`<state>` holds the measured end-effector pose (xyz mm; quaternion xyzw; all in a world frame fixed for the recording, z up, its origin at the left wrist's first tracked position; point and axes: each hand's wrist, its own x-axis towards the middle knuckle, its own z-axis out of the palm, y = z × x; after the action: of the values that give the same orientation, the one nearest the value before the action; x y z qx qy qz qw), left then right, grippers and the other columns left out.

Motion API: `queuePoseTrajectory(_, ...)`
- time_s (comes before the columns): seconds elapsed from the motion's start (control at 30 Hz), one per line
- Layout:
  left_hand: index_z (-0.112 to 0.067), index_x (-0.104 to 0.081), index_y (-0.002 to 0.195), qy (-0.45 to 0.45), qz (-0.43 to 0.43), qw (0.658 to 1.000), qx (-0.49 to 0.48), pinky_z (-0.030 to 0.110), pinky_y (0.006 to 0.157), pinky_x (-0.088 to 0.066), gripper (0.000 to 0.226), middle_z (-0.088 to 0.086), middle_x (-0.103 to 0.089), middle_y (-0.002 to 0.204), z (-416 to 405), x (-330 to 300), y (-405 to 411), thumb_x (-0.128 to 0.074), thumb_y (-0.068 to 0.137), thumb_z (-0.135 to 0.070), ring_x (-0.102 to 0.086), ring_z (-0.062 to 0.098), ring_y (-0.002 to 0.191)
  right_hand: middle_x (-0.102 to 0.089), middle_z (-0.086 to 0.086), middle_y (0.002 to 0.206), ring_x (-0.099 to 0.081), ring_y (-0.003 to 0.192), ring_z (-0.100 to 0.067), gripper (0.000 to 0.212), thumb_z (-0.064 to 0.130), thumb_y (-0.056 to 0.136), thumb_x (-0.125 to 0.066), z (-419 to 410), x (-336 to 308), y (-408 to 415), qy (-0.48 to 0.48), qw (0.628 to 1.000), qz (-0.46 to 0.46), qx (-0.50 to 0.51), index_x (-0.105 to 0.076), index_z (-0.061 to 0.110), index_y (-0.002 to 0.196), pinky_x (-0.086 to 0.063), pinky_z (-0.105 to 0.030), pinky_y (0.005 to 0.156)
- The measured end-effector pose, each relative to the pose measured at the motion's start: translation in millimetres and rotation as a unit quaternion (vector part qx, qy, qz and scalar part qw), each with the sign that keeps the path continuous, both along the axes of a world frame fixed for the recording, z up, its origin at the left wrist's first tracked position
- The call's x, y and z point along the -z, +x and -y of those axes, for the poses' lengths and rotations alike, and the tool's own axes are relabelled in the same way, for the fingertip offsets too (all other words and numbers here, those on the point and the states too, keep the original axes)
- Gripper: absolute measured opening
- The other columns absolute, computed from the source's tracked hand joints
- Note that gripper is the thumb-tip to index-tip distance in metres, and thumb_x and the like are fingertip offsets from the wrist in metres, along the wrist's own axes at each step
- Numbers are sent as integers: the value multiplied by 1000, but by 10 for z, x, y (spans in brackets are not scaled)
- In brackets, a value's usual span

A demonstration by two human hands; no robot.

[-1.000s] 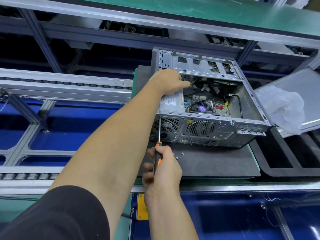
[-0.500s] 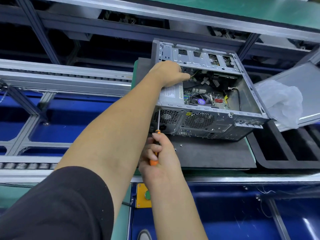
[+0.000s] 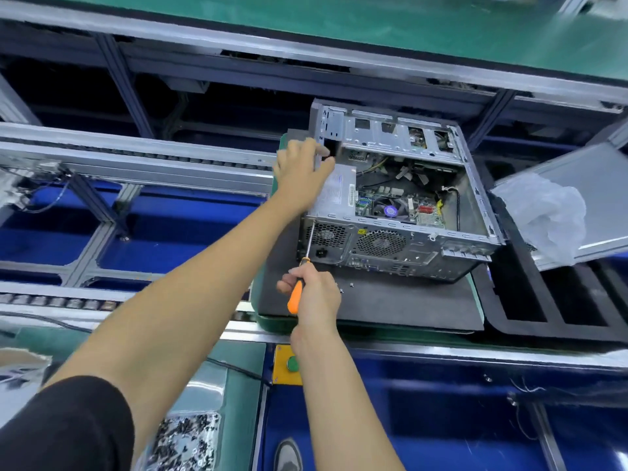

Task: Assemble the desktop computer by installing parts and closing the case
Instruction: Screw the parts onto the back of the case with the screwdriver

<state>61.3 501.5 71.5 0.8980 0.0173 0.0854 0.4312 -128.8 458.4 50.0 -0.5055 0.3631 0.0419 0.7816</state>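
Note:
An open grey computer case (image 3: 421,246) lies on its side on a dark foam mat (image 3: 390,304), its rear panel toward me and the motherboard (image 3: 401,205) exposed. The silver power supply (image 3: 336,192) sits in the case's left end. My left hand (image 3: 300,171) rests over the case's top-left edge beside the power supply, fingers spread and reaching past the frame. My right hand (image 3: 314,295) grips the orange-handled screwdriver (image 3: 300,280), whose shaft runs up to the rear panel's upper left corner. A few loose screws (image 3: 346,287) lie on the mat.
The case's side panel (image 3: 584,185) leans at the right with a crumpled plastic bag (image 3: 543,212) on it. A black foam tray (image 3: 530,311) lies right of the mat. A bag of screws (image 3: 185,440) sits bottom left. A yellow box with green button (image 3: 289,365) is on the conveyor's frame.
My left hand has slid off the power supply's top to the case's left edge, its fingers now spread. The screwdriver stays at the rear panel corner.

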Motion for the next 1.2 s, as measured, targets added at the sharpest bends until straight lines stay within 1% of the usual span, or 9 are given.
queuePoseTrajectory(0.2,-19,-35,72,-181,-119,964,-157,40,77,-32,38,10,-46,103,-145,176,-845,-54,99,-38,-40,28,98,-55,15,48,-53,64,-15,28,30,77,-72,55,-93,27,-192,976,14,-98,-50,21,62,-33,-36,75)
queuePoseTrajectory(0.27,-14,-37,85,-279,-176,933,-140,38,76,-36,35,5,-41,93,-203,116,-1161,-49,104,-41,-42,25,89,-50,13,44,-48,64,-14,28,32,79,-69,84,-112,31,-236,964,21,-118,-49,21,63,-30,-35,67)
queuePoseTrajectory(0.4,-13,-46,100,-400,-320,855,-82,32,63,-46,54,4,-49,72,-260,3,-1939,-33,102,-65,-47,19,61,-56,7,63,-57,85,-26,30,32,84,-64,196,-126,30,-297,941,55,-154,-47,21,62,-38,-51,93)
queuePoseTrajectory(0.5,-18,-54,105,-486,-351,800,-22,21,42,-31,57,1,-38,61,-137,-79,-2266,-31,101,-69,-33,13,46,-65,6,77,-53,100,-27,25,37,90,-56,319,-117,31,-383,897,58,-211,-54,19,74,-28,-42,86)
queuePoseTrajectory(0.67,-19,-45,78,-469,-315,824,-39,20,38,-15,49,-4,-35,56,52,-119,-2262,-38,104,-60,-22,8,43,-53,7,79,-39,101,-27,36,56,85,-39,475,-262,196,-448,851,114,-248,-52,22,87,-28,-39,78)
queuePoseTrajectory(0.83,-12,-53,102,-456,-298,837,-55,21,40,-13,41,0,-30,58,131,-25,-2219,-39,107,-50,-20,12,42,-49,-10,112,-35,99,-28,41,44,86,-51,847,-628,1169,-659,647,310,-223,-53,12,112,-41,-43,83)
queuePoseTrajectory(1.0,-9,-52,85,-534,-265,795,-115,20,37,-22,36,-1,-34,58,110,87,-2124,-50,105,-39,-26,10,41,-57,-17,129,-56,116,-37,50,45,98,-47,918,-519,2076,-641,595,173,-453,-46,16,139,-38,-46,102)
queuePoseTrajectory(1.1,-9,-54,92,-581,-278,758,-105,19,37,-14,40,-3,-30,60,75,93,-2080,-49,105,-47,-19,8,44,-52,-20,128,-51,115,-39,32,19,100,-45,896,-264,2144,-721,476,209,-458,-54,12,130,-36,-45,97)
queuePoseTrajectory(1.2,-12,-50,95,-511,-285,805,-100,21,40,-13,43,-2,-27,61,132,81,-2071,-43,105,-53,-18,11,46,-46,-17,131,-48,110,-37,38,7,97,-46,897,-192,2165,-758,416,255,-433,-56,19,133,-33,-46,93)
